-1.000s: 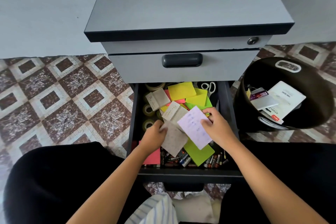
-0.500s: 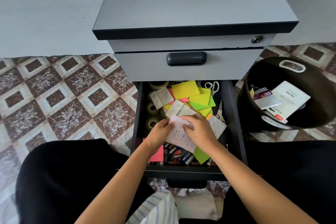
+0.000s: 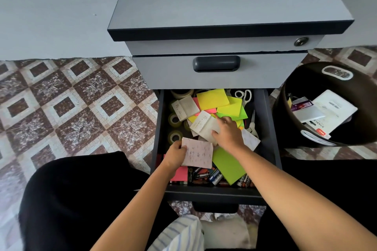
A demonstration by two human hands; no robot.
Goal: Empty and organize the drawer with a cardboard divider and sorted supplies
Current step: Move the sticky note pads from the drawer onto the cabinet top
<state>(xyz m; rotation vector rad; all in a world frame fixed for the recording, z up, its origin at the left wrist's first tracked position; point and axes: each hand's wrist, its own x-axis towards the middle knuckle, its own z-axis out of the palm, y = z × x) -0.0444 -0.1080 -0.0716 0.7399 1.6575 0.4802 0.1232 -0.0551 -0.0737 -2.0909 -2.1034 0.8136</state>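
Bottom drawer [image 3: 214, 193]: pulled open, dark interior, contents loose and overlapping.

- Tape rolls [image 3: 174, 119]: three along the left wall, lying flat, one more at the back left corner.
- Sticky notes [image 3: 213, 99]: yellow, green and pink pads fanned across the middle and back. One green pad [image 3: 228, 164] lies tilted near the front.
- Beige cards [image 3: 185, 107]: scalloped edge. One lies left of the yellow pad, another under the right grip [image 3: 228, 133].
- Scissors [image 3: 243, 96]: white handles, back right corner.
- Batteries [image 3: 202, 175]: a heap along the front wall, partly covered by paper.
- Written note [image 3: 197, 155]: pale pink with faint handwriting, pinched at its left edge by the left grip [image 3: 175, 156], above the batteries.
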